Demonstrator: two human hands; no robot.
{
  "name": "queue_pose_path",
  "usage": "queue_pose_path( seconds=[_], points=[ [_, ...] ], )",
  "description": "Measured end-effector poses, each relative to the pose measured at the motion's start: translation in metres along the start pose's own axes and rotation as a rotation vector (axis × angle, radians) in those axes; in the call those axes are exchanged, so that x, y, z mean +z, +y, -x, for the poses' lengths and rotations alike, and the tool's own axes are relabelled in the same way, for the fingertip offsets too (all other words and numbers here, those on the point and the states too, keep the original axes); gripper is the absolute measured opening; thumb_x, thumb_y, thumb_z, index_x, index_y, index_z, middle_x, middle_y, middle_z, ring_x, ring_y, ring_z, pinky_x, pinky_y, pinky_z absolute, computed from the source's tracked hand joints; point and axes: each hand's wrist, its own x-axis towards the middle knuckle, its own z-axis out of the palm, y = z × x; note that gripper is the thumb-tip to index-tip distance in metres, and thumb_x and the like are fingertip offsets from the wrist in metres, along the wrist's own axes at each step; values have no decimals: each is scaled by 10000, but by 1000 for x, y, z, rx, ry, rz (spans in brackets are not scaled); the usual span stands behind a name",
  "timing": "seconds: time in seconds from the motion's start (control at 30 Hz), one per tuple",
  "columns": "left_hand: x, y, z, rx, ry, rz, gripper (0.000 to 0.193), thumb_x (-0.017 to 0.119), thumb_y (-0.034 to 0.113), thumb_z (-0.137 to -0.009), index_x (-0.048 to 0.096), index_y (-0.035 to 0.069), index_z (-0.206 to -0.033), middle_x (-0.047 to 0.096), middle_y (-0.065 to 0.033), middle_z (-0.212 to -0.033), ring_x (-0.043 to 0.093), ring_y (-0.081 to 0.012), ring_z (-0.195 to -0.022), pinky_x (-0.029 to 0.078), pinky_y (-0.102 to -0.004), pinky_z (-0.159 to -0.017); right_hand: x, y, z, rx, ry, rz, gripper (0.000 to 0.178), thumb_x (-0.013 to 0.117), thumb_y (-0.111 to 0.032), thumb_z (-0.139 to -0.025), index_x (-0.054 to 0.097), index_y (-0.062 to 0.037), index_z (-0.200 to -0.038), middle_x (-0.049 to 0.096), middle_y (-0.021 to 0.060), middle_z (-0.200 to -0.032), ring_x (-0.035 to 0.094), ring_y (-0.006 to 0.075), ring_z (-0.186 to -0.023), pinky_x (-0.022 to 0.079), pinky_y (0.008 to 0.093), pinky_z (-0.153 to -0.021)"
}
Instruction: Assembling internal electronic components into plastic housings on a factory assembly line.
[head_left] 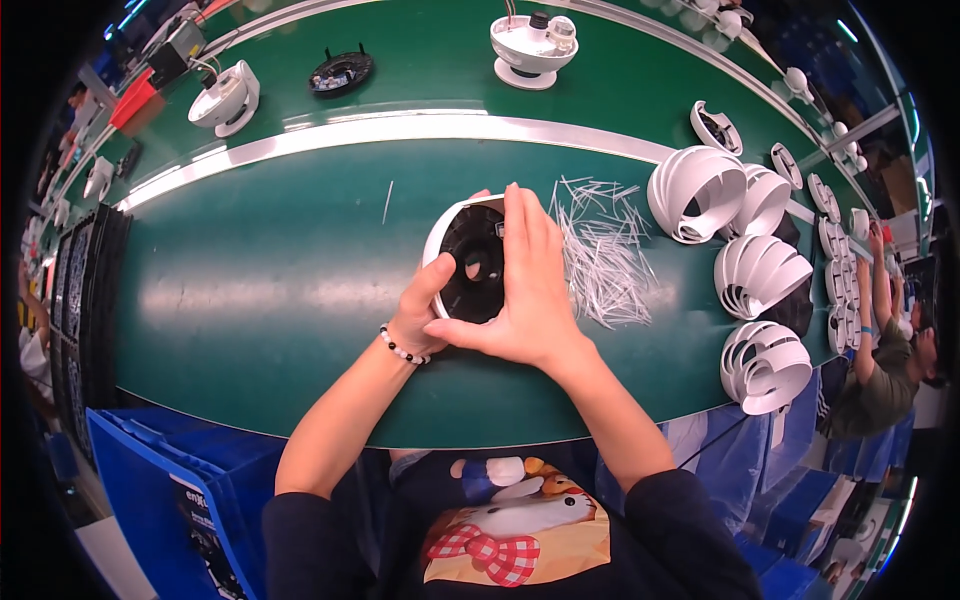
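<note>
**Supervisor:** Report the scene, largest item first, all positions referenced to the round housing.

**Operator:** I see the green work table (250,290) under everything; a pale metal strip (400,130) runs across it beyond the housing. Left of the housing, at the table's end, stand black trays (85,300) on edge; nearer me and to the left sits a blue crate (150,470).

**Supervisor:** Stock items?

**Operator:** Right of the housing I count four stacks of white curved shells (700,190); they lie in a column from far to near; between them and the housing lies a loose pile of thin white strips (605,255), just beside my right hand. Beyond the strip, far from the housing, sit a white dome unit (530,45), a black disc part (342,72) and another white unit (228,98).

**Supervisor:** The housing itself?

**Operator:** The round housing (470,265), white rim with a black inner face, is held near the table's middle, tilted toward me.

**Supervisor:** Hands?

**Operator:** My left hand (420,310) grips the housing's lower left edge, thumb laid on the black face; my right hand (530,290) lies flat on the right side, fingers straight and together, thumb under the lower rim; both hands are in contact with it. A beaded bracelet (402,350) circles the left wrist.
</note>
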Motion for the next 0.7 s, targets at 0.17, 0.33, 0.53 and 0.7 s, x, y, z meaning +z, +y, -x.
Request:
queue_pose_path(
  seconds=[0.17, 0.33, 0.53, 0.7],
  points=[
    [-27, -13, -2, 39, 56, 180, 528, 499, 262, -783, 355, 16, -1227, 459, -110, -1183, 464, -224, -1059, 381, -356, -892, 11, -2, 0, 49, 100, -9, 1168, 707, -553, -516, 103, 55, -1311, 233, 252, -1274, 294, 393, -1121, 260, 467, -938],
    [-28, -14, -3, 100, 109, 154, 535, 499, 263, -797, 324, 41, -1251, 453, -107, -1195, 454, -221, -1087, 363, -350, -927, 20, -4, 2, 73, 167, -59, 1154, 665, -599, -555, 87, 48, -1317, 185, 259, -1319, 243, 412, -1180, 215, 479, -966],
    [1, 20, -55, 35, 445, 135, 379, 391, 356, -851, 523, 46, -1025, 585, -90, -995, 561, -187, -921, 459, -327, -821, 14, 28, -4, -198, 205, -53, 1072, 620, -567, -640, 60, 38, -1326, 51, 288, -1370, 44, 482, -1253, 45, 575, -980],
    [-37, 41, -150, 10, 665, -142, 360, 372, 358, -871, 515, 69, -1033, 590, -62, -939, 572, -170, -888, 464, -307, -760, -2, 33, 1, -222, 285, 7, 1005, 694, -423, -628, 105, -34, -1342, 73, 278, -1372, 58, 468, -1259, 78, 548, -998]
  ],
)
